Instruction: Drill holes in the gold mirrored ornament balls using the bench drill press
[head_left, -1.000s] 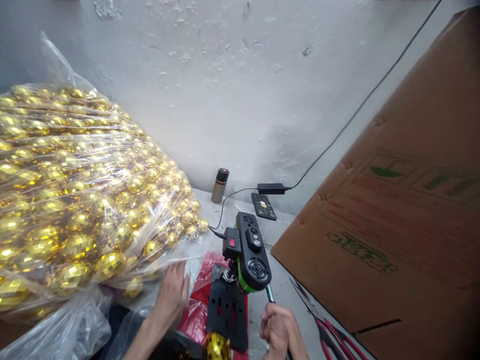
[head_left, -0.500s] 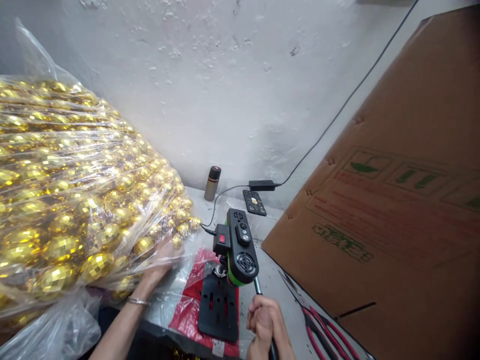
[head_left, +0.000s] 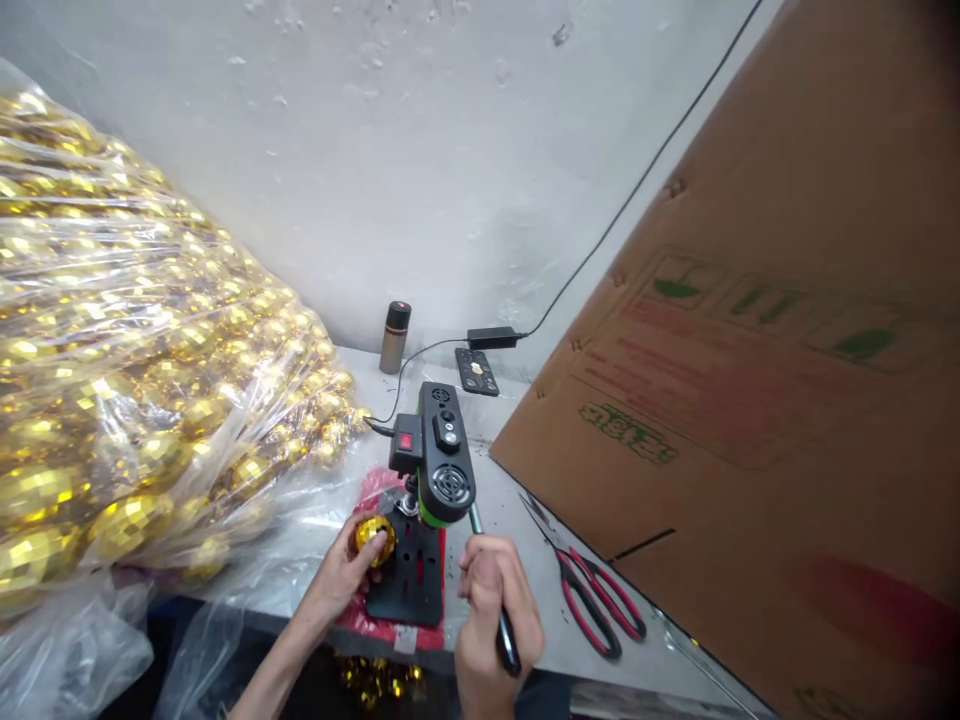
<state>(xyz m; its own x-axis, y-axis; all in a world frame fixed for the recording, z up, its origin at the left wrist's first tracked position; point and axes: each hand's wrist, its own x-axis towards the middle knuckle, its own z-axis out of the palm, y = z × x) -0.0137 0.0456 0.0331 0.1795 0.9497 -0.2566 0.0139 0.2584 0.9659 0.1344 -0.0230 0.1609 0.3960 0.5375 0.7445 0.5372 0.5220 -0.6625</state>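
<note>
1. Left hand (head_left: 346, 570): fingers clamped on a gold ball (head_left: 374, 541), over the black base plate's (head_left: 406, 592) left side.
2. Right hand (head_left: 495, 615): fingers wrapped around the machine's (head_left: 442, 455) lever (head_left: 507, 640), near red-handled scissors (head_left: 600, 600).

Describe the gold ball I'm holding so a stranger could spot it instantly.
Start at the big clear bag of gold balls on the left. Move right to the black machine, then down to its slotted base plate. The ball is by that plate's left edge, outside the bag, gripped in the left hand.
</note>
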